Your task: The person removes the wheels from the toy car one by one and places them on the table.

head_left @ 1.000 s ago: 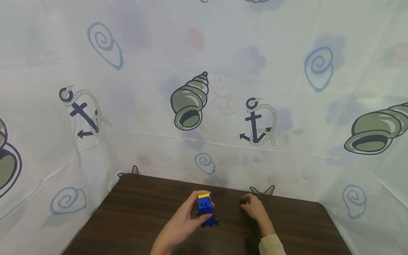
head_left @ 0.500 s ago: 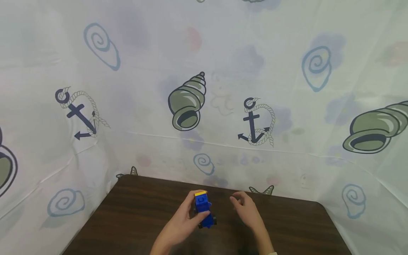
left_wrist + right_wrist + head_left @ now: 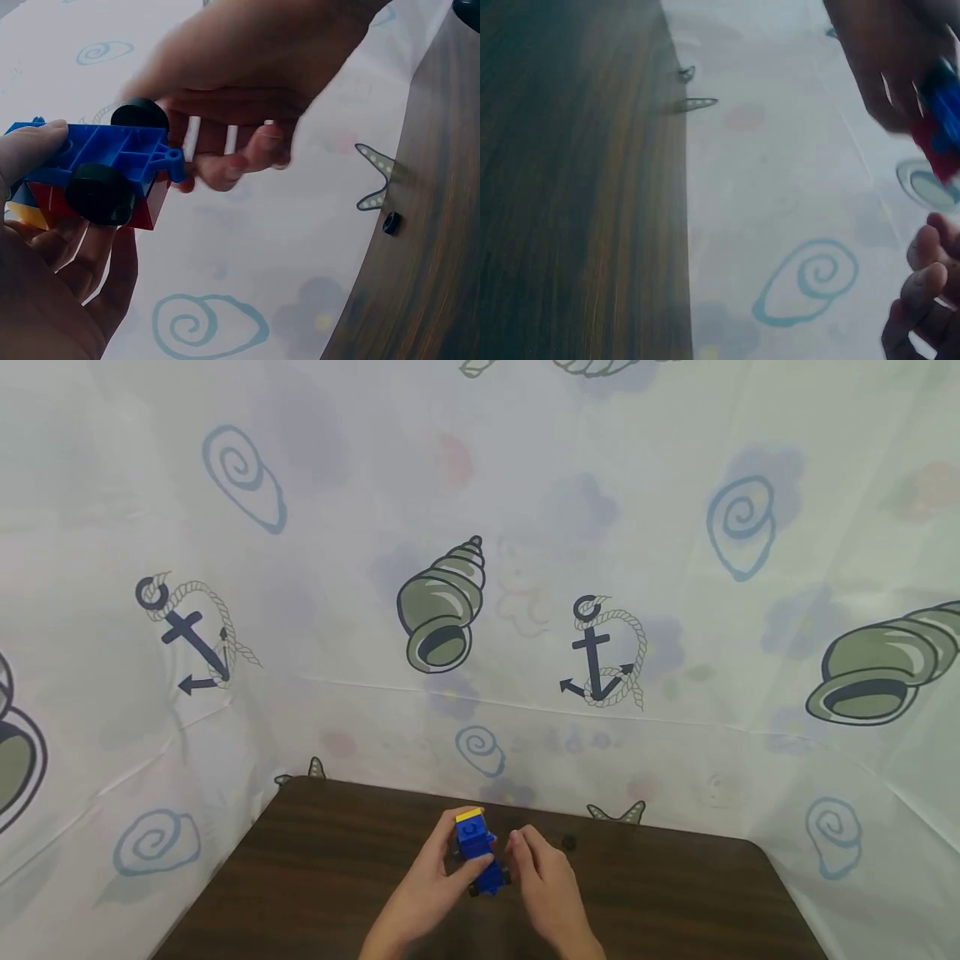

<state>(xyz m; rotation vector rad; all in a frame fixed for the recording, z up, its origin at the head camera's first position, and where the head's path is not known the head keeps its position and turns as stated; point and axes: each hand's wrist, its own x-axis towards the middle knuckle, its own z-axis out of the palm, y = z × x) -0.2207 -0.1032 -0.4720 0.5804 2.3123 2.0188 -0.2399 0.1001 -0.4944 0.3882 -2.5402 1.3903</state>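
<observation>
My left hand (image 3: 438, 877) grips a toy car (image 3: 480, 852) built of blue, red and yellow bricks, with black wheels. Its blue underside and a hook-like end piece show in the left wrist view, where my left thumb lies on the base (image 3: 112, 150). Right beside the car is my right hand (image 3: 543, 881), its fingers loosely bent. In the right wrist view nothing shows between those fingers (image 3: 922, 281). A small black round piece (image 3: 569, 842), like a loose wheel, lies on the table behind my right hand.
The dark wood-grain table (image 3: 675, 893) ends at a white cloth (image 3: 337, 610) printed with shells and anchors, which hangs at the back and sides. In the left wrist view a dark object (image 3: 469, 13) sits at the top right corner.
My right hand has left the small black piece on the table and moved left, up to the toy car. My left hand keeps its grip on the car, almost in place.
</observation>
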